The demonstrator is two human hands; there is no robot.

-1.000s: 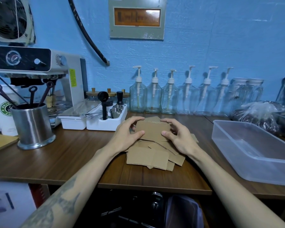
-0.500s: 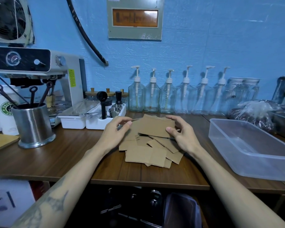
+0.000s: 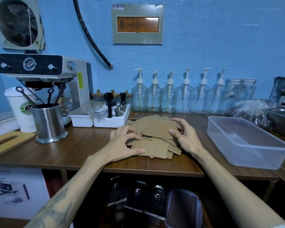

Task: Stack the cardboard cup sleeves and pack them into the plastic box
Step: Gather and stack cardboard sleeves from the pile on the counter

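Brown corrugated cardboard fills the middle of the frame: we see a loose, fanned-out heap of cardboard cup sleeves (image 3: 155,139) lying flat on the wooden counter (image 3: 69,150). The right hand (image 3: 186,137) pinches the right edge of the top sleeve (image 3: 160,129), thumb on top near its lower corner and fingers curled over its far corner. The left hand (image 3: 123,143) rests on the left side of the heap, fingers bent and spread, fingertips pressing on the cardboard, thumb stretched along the nearest sleeve's front edge. At the right of the frame, well apart from the heap, stands the clear plastic box (image 3: 247,142), with nothing in it. Behind the sleeves we see a row of glass pump bottles (image 3: 169,96) along the blue wall, and at the left a steel utensil cup (image 3: 48,122) and an espresso machine (image 3: 44,71).
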